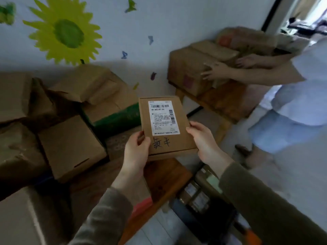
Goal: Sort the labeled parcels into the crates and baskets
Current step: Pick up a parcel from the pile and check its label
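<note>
I hold a flat brown cardboard parcel (178, 138) in front of me, label side up. A white shipping label with barcodes covers its upper half, and black handwritten characters sit below it. My left hand (137, 149) grips the lower left edge, thumb on top. The lower right edge is gripped by my right hand (203, 140). Both sleeves are olive. Under the parcel, low down, a dark crate (208, 209) holds several small packages.
Brown cardboard boxes (70, 145) are piled at the left, one with a green side (115, 119). A wooden bench (166, 177) runs under my arms. At the right, another person in light clothes has both hands on a large box (191, 68) that sits on a wooden table (224, 101).
</note>
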Tool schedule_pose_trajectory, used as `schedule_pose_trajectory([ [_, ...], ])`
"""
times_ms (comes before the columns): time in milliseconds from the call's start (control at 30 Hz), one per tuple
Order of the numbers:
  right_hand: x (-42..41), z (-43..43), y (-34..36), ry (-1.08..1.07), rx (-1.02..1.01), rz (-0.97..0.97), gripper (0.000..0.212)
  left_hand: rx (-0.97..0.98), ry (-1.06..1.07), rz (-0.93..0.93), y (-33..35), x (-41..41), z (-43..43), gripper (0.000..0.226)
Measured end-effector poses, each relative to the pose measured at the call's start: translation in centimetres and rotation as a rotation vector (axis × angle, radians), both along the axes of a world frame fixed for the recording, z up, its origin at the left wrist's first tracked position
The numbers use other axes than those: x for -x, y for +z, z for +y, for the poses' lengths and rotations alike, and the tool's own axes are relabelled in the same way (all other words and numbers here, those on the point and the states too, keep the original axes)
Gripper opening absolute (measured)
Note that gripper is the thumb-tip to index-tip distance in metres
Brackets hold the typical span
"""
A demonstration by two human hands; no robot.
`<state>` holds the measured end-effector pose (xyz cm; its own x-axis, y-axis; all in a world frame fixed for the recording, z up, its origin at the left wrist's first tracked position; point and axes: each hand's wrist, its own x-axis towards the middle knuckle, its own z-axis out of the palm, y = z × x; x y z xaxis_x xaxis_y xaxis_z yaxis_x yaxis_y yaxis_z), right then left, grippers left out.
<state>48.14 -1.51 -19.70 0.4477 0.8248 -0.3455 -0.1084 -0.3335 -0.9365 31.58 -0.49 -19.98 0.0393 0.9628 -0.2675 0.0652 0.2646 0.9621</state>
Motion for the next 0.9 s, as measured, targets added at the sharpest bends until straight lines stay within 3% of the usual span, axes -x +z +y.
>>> schedule_pose_trajectory([
  [167,-7.5,-9.4,-4.1,-0.296,0.091,0.034,0.032,0.162,-0.274,-0.009,-3.1,-7.8,-5.7,0.038],
  [500,-22.8,-28.8,-10.6,-0.654,0.177,0.151,0.029,0.266,-0.746,0.09,-10.4,-26.1,-18.3,0.026],
  [700,-32.1,-36.6,-18.2,-0.732,0.29,0.249,0.034,0.422,-0.814,0.211,-17.4,-36.6,-24.9,0.03],
  [900,-37.3,-38.8,-25.7,-0.756,0.39,0.338,0.035,0.557,-0.797,0.291,-24.3,-41.5,-27.5,0.023],
])
